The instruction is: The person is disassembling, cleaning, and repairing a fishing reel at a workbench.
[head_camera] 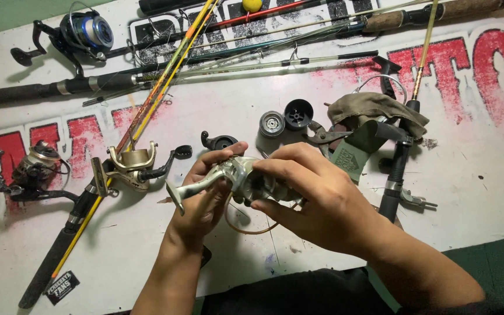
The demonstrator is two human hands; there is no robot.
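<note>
Both hands meet over the white board (322, 245) and grip one silver spinning reel body (237, 175) between them. Left hand (205, 195) cups it from below and from its own side, thumb and fingers curled round the reel's foot stem, clenched on it. Right hand (307, 195) closes over the other end, fingers wrapped across the top and the thumb pressing from beneath, so most of the housing is hidden under the knuckles.

Just beyond the fingertips lie a small black curved part (220, 142), a grey round spool cap (272, 123) and a black cup-shaped knob (298, 113), side by side. Past the right hand sit pliers (325, 137) and a crumpled olive cloth (374, 108), with a dark rod handle (395, 175) running alongside that wrist. Outward from the left hand rests a gold reel (132, 163) mounted on a yellow rod (147, 105), and farther out a dark reel (30, 169). Far beyond, a blue reel (86, 32) lies among a bundle of rods. A thin loop of line (252, 228) hangs below the held reel, near the board.

Its long axis lies roughly level across the view, tilted slightly: the flat foot (176, 195) points out past the left hand and a little toward the person, while the body end is buried in the right palm.
</note>
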